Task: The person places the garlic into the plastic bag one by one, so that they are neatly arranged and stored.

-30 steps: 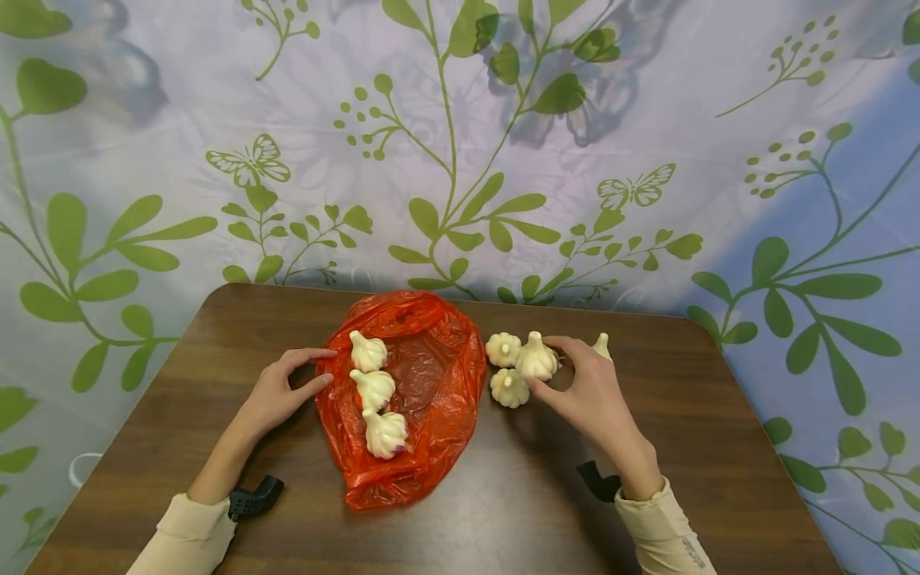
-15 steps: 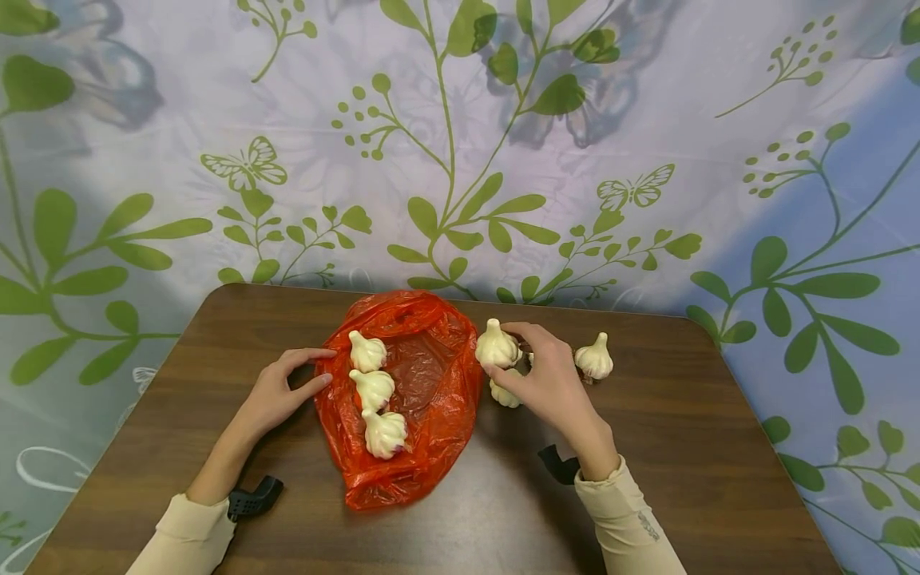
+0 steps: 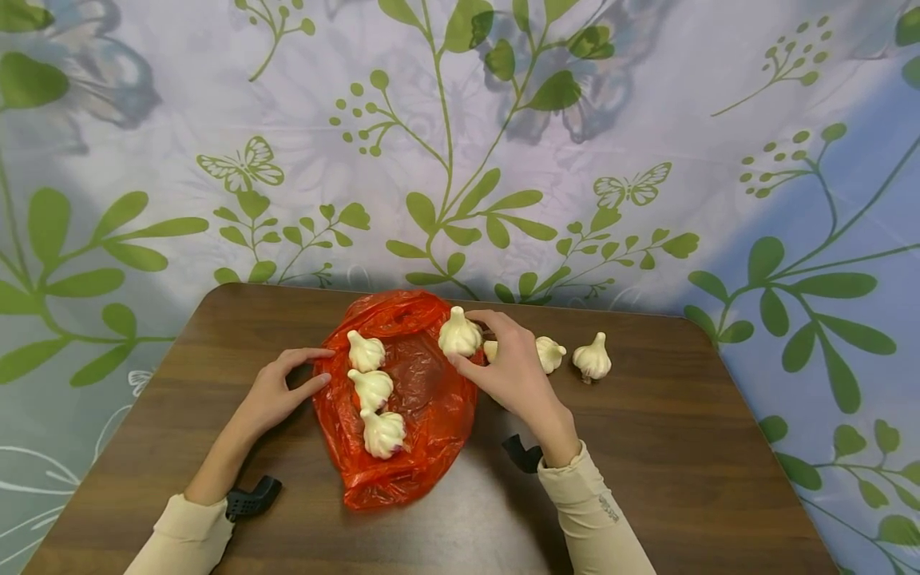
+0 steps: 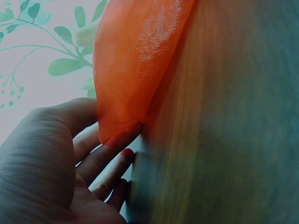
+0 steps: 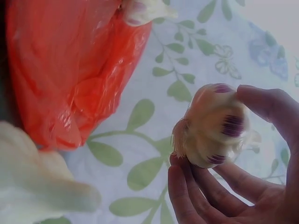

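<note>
My right hand (image 3: 513,359) holds a white garlic bulb (image 3: 458,333) upright over the right side of the red plastic bag (image 3: 431,427), pinched between thumb and fingers. In the right wrist view this bulb shows purple streaks and root hairs. Three garlic bulbs form a column on the bag's left half: the far bulb (image 3: 366,351), the middle bulb (image 3: 372,389) and the near bulb (image 3: 384,434). My left hand (image 3: 275,391) grips the bag's left edge; in the left wrist view the fingertips (image 4: 122,139) show through the thin red film.
On the brown table (image 3: 661,447), right of the bag, stand two garlic bulbs, a nearer bulb (image 3: 549,354) and a right-hand bulb (image 3: 592,357). Part of another bulb (image 3: 490,350) shows behind my right hand. A leaf-patterned cloth (image 3: 460,160) hangs behind the table.
My right hand has lifted a garlic bulb from the group on the right and carried it leftward over the bag. My left hand stays at the bag's edge.
</note>
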Action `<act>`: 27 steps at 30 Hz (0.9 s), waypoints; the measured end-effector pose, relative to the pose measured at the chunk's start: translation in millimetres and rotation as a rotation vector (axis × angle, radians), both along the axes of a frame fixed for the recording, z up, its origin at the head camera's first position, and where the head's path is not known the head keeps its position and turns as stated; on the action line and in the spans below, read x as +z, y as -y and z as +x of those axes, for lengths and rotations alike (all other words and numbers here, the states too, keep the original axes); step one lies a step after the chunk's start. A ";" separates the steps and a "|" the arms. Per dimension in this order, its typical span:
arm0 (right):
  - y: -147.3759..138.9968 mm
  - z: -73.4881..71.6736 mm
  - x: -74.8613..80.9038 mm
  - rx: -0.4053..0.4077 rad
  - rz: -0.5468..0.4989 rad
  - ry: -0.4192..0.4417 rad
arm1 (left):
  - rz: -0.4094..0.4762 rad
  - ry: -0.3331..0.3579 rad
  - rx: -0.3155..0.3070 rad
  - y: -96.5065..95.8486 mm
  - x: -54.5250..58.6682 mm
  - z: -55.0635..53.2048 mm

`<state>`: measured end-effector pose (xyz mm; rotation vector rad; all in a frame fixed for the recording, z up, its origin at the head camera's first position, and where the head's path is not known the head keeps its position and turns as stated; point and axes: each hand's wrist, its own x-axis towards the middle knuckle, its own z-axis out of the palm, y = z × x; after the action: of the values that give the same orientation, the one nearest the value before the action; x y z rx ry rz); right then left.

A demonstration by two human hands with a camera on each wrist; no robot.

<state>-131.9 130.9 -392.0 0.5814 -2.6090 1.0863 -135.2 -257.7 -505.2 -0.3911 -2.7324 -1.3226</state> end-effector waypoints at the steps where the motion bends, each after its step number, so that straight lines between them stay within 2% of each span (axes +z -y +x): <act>1: 2.3 -0.3 -0.2 0.003 0.001 0.001 | 0.000 -0.001 0.000 0.1 0.0 0.2; 11: 22.5 -8.3 -0.8 0.002 -0.008 0.032 | 0.014 -0.021 -0.009 -1.3 2.0 2.0; 27: 36.1 -17.6 -6.8 -0.006 0.002 0.062 | 0.012 -0.001 0.002 -0.4 2.7 1.6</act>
<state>-149.5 94.8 -398.8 0.5485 -2.6638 1.1170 -133.6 -257.3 -502.5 -0.3873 -2.7223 -1.3373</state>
